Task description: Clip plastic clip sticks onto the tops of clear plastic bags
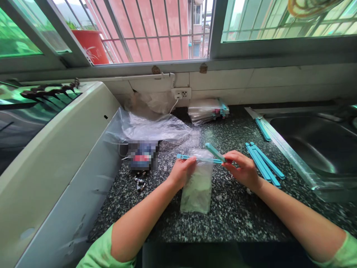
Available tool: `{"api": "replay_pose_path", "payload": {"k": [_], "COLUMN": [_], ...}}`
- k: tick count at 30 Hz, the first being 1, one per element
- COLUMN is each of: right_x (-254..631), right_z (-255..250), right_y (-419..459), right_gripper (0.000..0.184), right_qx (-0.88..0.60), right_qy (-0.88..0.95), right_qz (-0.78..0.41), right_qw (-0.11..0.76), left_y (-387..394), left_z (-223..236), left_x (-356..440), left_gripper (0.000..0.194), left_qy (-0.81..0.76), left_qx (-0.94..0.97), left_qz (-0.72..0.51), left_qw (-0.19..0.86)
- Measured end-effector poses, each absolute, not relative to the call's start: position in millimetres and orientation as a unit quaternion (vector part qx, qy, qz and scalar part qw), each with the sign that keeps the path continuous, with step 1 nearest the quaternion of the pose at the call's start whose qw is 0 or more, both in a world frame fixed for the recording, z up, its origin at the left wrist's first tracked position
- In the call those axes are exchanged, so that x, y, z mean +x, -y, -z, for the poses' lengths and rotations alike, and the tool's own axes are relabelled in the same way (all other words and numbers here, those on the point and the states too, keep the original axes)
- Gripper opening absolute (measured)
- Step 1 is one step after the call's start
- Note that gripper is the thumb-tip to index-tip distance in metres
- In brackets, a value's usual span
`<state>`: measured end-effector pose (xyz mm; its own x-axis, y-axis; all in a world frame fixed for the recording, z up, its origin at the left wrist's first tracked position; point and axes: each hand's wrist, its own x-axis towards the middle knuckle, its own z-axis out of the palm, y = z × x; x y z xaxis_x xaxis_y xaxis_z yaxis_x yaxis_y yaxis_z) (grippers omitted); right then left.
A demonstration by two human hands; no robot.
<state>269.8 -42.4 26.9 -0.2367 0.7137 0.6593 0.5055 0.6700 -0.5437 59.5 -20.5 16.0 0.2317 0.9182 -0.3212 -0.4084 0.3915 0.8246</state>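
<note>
My left hand (182, 171) pinches a clear plastic bag (196, 190) near its top, together with a thin light-blue strip that runs across the bag. The bag hangs flat over the counter, its lower part looking pale and greenish. Between the fingertips of my right hand (242, 169) is a light-blue bag sealing clip (214, 152), one arm raised at a slant above the bag. The strip's right end meets the clip at my right fingers; whether they are one hinged piece is partly hidden. Several more blue clips (263, 163) lie to the right of my right hand.
At the back, a stack of clear bags with blue clips (209, 110) lies below a wall socket (182, 93). Crumpled plastic (156, 126) and a blurred-out dark object (143, 155) are on the left, beside a white stove side (83, 149). A sink (312, 137) borders the right.
</note>
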Motion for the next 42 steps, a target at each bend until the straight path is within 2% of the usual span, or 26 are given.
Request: {"api": "replay_pose_path", "payload": {"k": [8, 24, 32, 36, 39, 42], "right_x": [268.7, 269.3, 270.5, 268.1, 265.0, 262.7], "right_z": [-21.4, -15.4, -14.3, -16.5, -18.9, -20.5], "right_y": [41.6, 38.1, 36.6, 37.6, 38.3, 38.3], "right_gripper": [0.017, 0.021, 0.019, 0.021, 0.028, 0.026], "right_qx": [-0.422, -0.442, -0.454, -0.468, -0.502, -0.517], "right_qy": [0.797, 0.817, 0.812, 0.793, 0.752, 0.724], "right_qz": [-0.104, -0.074, -0.074, -0.121, -0.212, -0.301], "right_qw": [0.421, 0.362, 0.36, 0.371, 0.371, 0.344], "left_y": [18.1, 18.0, 12.7, 11.4, 12.6, 13.7], "left_z": [-10.8, -23.7, -18.4, -19.1, -22.6, -24.4], "left_x": [60.9, 56.9, 52.0, 50.8, 51.5, 51.8], "left_gripper": [0.031, 0.031, 0.04, 0.043, 0.042, 0.04], "left_qy": [-0.403, -0.417, -0.467, -0.477, -0.451, -0.431], "left_qx": [0.336, 0.344, 0.386, 0.383, 0.39, 0.413], "left_qz": [-0.469, -0.398, -0.454, -0.471, -0.478, -0.47], "left_qw": [0.71, 0.741, 0.654, 0.636, 0.645, 0.65]}}
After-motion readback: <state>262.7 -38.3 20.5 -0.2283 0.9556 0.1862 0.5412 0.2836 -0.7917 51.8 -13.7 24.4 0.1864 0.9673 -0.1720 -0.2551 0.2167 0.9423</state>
